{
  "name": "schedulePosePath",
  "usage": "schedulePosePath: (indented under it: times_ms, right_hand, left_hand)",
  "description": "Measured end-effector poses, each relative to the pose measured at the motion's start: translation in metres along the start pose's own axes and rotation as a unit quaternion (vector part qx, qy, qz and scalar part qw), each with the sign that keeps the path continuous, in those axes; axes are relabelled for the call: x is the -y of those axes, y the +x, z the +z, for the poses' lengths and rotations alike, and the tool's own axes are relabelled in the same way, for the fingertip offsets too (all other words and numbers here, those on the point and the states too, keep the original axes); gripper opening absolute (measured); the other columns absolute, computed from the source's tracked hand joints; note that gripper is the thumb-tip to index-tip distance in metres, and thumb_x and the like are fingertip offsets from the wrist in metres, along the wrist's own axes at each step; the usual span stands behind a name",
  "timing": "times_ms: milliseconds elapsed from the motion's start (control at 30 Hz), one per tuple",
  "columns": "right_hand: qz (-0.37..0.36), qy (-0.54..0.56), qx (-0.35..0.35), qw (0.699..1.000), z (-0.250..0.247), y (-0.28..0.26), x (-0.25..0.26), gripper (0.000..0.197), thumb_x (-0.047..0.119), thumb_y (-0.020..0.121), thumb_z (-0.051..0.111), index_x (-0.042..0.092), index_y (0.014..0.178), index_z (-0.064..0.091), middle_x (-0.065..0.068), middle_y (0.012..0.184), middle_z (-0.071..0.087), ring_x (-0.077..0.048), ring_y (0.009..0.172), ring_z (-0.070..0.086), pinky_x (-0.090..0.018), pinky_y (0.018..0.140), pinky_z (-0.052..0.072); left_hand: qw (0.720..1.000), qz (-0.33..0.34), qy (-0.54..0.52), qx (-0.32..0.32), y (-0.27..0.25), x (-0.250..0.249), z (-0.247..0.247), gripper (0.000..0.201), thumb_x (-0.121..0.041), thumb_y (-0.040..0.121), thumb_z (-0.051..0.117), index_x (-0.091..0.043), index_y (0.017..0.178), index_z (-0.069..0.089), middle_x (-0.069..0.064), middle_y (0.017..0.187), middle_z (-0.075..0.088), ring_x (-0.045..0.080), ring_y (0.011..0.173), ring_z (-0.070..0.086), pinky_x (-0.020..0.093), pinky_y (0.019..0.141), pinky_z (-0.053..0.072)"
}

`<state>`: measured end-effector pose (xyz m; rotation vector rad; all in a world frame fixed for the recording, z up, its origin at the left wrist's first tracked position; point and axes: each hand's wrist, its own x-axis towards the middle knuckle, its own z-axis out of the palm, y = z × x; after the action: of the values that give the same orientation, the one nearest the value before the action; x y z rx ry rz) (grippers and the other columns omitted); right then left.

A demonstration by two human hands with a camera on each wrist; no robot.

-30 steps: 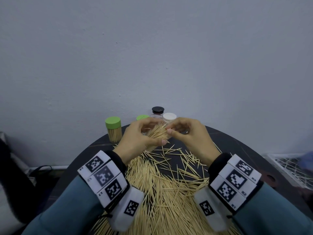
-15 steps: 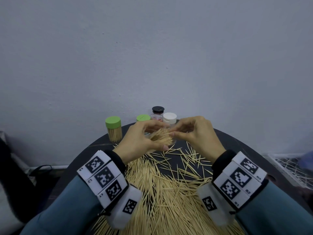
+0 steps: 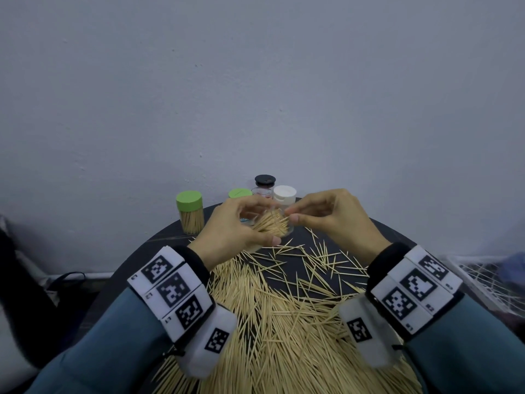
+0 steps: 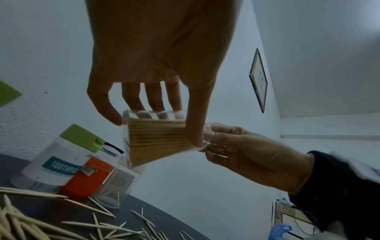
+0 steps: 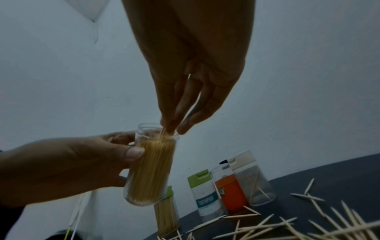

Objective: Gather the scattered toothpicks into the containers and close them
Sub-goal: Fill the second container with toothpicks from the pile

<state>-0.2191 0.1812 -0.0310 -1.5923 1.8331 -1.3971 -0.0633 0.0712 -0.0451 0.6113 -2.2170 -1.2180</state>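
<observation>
My left hand grips a clear lidless container packed with toothpicks and holds it tilted above the table's far side. In the left wrist view its thumb and fingers wrap the container. My right hand has its fingertips bunched at the container's open mouth, pinching the tips of a few toothpicks there. A big heap of scattered toothpicks covers the dark round table between my wrists.
At the table's far edge stand a full green-lidded container, a second green-lidded one, a black-lidded jar and a white-lidded container. A white wire basket sits off the table to the right.
The held container has tipped lower, its mouth toward the right hand. The right wrist has drifted a little to the right while its fingertips stay at the mouth.
</observation>
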Motion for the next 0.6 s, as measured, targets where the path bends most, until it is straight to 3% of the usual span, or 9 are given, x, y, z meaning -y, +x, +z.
schedulePosePath:
  times_ms: [167,233,267,333,433,500,600]
  right_hand:
    - [0.022,0.038,-0.042,0.998,-0.005,0.003,-0.003,0.006,0.015,0.077,0.073,0.015,0.081,0.069,-0.005,0.079,0.071,-0.010,0.071,0.065,-0.014,0.067,0.051]
    - [0.077,-0.015,-0.043,0.996,-0.008,0.008,-0.014,0.010,0.021,0.085,0.065,0.014,0.090,0.068,-0.002,0.083,0.070,-0.012,0.079,0.064,-0.017,0.068,0.049]
    - [0.111,-0.091,-0.020,0.989,-0.011,0.010,-0.021,0.016,0.024,0.088,0.062,0.013,0.098,0.067,0.000,0.090,0.069,-0.012,0.086,0.063,-0.019,0.072,0.046]
    - [0.194,-0.279,0.076,0.937,-0.017,0.015,-0.037,0.032,0.029,0.091,0.058,0.011,0.118,0.058,-0.004,0.114,0.062,-0.016,0.105,0.057,-0.023,0.084,0.043]
    - [0.293,-0.436,0.221,0.822,-0.016,0.017,-0.055,0.051,0.034,0.092,0.054,0.007,0.134,0.042,-0.010,0.134,0.049,-0.024,0.121,0.048,-0.031,0.098,0.040]
    - [0.299,-0.455,0.253,0.800,-0.012,0.018,-0.059,0.051,0.034,0.094,0.051,0.007,0.135,0.040,-0.010,0.136,0.047,-0.024,0.123,0.047,-0.033,0.101,0.038]
    - [0.278,-0.462,0.256,0.802,-0.003,0.015,-0.057,0.047,0.029,0.096,0.048,0.007,0.136,0.041,-0.011,0.137,0.047,-0.025,0.124,0.046,-0.032,0.101,0.037]
  left_hand:
    - [1.000,-0.012,-0.009,0.005,0.001,0.001,0.002,0.060,-0.019,0.061,0.086,-0.026,0.117,0.065,-0.006,0.111,0.067,0.007,0.106,0.058,0.021,0.088,0.045]
    - [1.000,-0.016,-0.015,0.007,0.001,0.002,0.001,0.059,-0.020,0.061,0.086,-0.027,0.116,0.066,-0.005,0.111,0.067,0.009,0.107,0.059,0.028,0.093,0.046]
    - [1.000,-0.017,-0.018,0.007,0.001,0.002,0.001,0.059,-0.020,0.061,0.087,-0.028,0.116,0.066,-0.005,0.111,0.067,0.010,0.107,0.059,0.030,0.095,0.047]
    - [0.999,-0.024,-0.026,0.008,0.002,0.002,0.001,0.059,-0.018,0.062,0.086,-0.027,0.116,0.066,-0.004,0.112,0.067,0.011,0.108,0.059,0.029,0.093,0.047]
    - [0.999,-0.027,-0.028,0.016,0.002,0.002,0.002,0.058,-0.016,0.064,0.086,-0.027,0.117,0.065,-0.003,0.114,0.066,0.011,0.107,0.058,0.019,0.083,0.046]
    - [0.999,-0.023,-0.029,0.021,0.002,0.002,0.003,0.057,-0.015,0.064,0.085,-0.026,0.117,0.066,-0.003,0.113,0.065,0.010,0.105,0.059,0.014,0.077,0.043]
    - [0.999,-0.023,-0.032,0.028,0.002,0.001,0.003,0.056,-0.012,0.066,0.084,-0.025,0.117,0.065,-0.006,0.110,0.065,0.004,0.099,0.059,0.009,0.069,0.041]
